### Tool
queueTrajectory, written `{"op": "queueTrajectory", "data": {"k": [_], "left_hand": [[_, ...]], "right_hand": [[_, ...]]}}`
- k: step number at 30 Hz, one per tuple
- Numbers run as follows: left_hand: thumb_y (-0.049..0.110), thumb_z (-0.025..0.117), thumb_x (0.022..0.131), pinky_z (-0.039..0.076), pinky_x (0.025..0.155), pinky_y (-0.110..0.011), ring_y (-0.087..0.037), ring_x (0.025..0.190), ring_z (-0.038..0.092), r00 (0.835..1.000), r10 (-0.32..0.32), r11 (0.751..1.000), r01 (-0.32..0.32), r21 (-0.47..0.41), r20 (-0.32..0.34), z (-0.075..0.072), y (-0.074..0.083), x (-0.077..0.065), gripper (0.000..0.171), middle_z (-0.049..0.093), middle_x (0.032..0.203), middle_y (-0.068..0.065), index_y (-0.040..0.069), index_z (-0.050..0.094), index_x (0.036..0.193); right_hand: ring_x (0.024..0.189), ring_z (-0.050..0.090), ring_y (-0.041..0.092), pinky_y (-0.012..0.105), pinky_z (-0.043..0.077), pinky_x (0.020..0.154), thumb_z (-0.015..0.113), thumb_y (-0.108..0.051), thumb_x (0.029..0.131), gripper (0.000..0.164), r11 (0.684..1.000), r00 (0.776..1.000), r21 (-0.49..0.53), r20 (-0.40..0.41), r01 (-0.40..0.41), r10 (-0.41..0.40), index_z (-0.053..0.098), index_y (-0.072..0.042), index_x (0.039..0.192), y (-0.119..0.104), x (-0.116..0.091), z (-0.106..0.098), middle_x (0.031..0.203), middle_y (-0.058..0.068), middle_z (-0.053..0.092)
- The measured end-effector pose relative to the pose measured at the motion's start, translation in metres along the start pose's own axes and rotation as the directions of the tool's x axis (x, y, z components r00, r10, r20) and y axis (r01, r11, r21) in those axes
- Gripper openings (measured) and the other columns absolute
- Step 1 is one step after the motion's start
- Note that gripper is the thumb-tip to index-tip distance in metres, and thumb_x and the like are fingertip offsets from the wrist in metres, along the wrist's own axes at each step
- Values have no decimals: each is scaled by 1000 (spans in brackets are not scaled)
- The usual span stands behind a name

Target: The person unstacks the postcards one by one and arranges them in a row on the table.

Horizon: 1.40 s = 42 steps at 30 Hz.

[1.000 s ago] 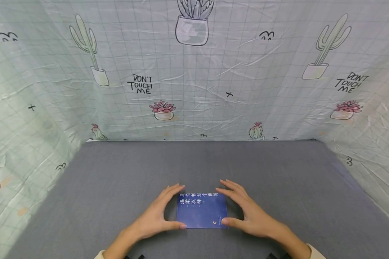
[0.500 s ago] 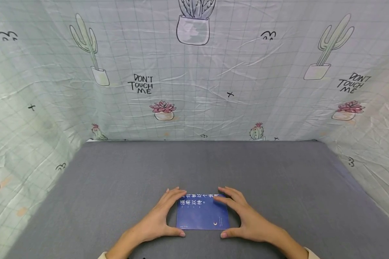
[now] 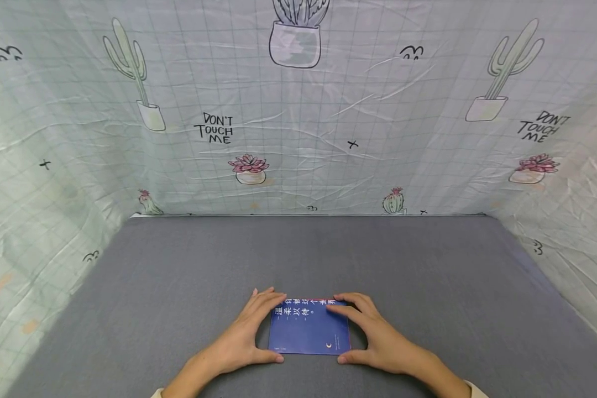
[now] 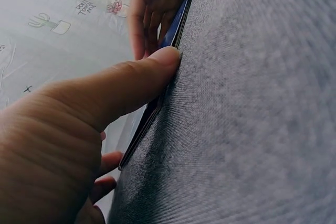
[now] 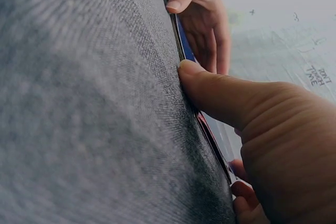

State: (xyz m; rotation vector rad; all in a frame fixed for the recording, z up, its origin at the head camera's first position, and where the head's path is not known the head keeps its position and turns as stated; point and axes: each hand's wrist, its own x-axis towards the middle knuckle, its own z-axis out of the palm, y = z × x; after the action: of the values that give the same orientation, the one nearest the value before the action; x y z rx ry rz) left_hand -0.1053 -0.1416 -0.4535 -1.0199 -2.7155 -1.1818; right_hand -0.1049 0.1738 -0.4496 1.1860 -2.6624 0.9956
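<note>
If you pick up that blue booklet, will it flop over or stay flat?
The blue booklet looks very thin from the wrist views, so it would probably bend a little yet keep its shape. It seems light. Lying flat on the grey cloth table, it cannot roll, and its edge may be hard to lift; the left hand and right hand both work at its sides.

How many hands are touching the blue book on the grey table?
2. The left hand holds the blue book at its left edge; the right hand holds its right edge.
</note>
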Motion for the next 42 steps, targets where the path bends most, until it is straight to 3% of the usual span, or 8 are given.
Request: {"op": "queueTrajectory", "data": {"k": [7, 12, 21, 28, 32, 37, 42], "left_hand": [[36, 88, 61, 1, 115, -36, -34, 141, 22, 1000, 13, 1000, -13, 9, -12, 0, 1, 1, 101, 36, 148, -13, 7, 39, 144], [36, 88, 62, 1, 115, -36, -33, 141, 20, 1000, -11, 1000, 11, -4, -11, 0, 2, 1, 101, 34, 149, -13, 8, 38, 145], [38, 88, 63, 13, 112, -52, -33, 142, 18, 998, -55, 998, 55, -12, -2, -3, 3, -1, 103, 31, 151, -12, 13, 34, 148], [36, 89, 63, 23, 109, -56, -33, 140, 21, 999, -47, 999, 47, -11, -26, -5, 5, -1, 106, 31, 151, -10, 17, 32, 149], [37, 89, 63, 33, 106, -47, -23, 136, 31, 997, -16, 1000, 16, 1, -73, -6, 6, -1, 104, 35, 149, -4, 16, 34, 148], [35, 88, 66, 32, 107, -29, -17, 132, 38, 993, 31, 998, -37, -56, -117, -12, 10, 2, 98, 38, 146, 1, 16, 36, 147], [28, 88, 68, 31, 107, -28, -17, 133, 37, 990, 44, 992, -59, -113, -134, -22, 12, 4, 92, 38, 147, -2, 17, 39, 145]], "right_hand": [[130, 33, 24, 38, 39, 100, 79, -43, 76, 76, 999, 999, -2, -38, 34, -34, 46, -19, 141, -1, 2, -2, 144, 7, 38], [131, 33, 22, 34, 37, 102, 79, -41, 77, 76, 1000, 999, 17, -42, 24, -23, 46, -19, 141, -2, 3, -4, 145, 6, 37], [133, 32, 21, 24, 31, 105, 81, -36, 76, 76, 998, 996, 37, -80, 54, -51, 46, -17, 140, -4, 4, -4, 146, 9, 37], [133, 33, 24, 19, 25, 106, 82, -32, 76, 73, 994, 990, 62, -114, 92, -84, 49, -15, 138, -7, 6, -5, 145, 13, 37], [133, 31, 28, 20, 23, 109, 81, -29, 78, 71, 990, 987, 60, -103, 128, -121, 48, -12, 139, -7, 8, -9, 146, 12, 34], [133, 29, 27, 19, 24, 107, 79, -33, 79, 72, 992, 989, 23, -82, 124, -121, 46, -14, 141, -10, 7, -17, 151, 8, 28], [134, 29, 27, 25, 31, 106, 77, -37, 81, 71, 990, 988, -24, -65, 140, -141, 46, -16, 141, -11, 13, -25, 152, 8, 26]]}}
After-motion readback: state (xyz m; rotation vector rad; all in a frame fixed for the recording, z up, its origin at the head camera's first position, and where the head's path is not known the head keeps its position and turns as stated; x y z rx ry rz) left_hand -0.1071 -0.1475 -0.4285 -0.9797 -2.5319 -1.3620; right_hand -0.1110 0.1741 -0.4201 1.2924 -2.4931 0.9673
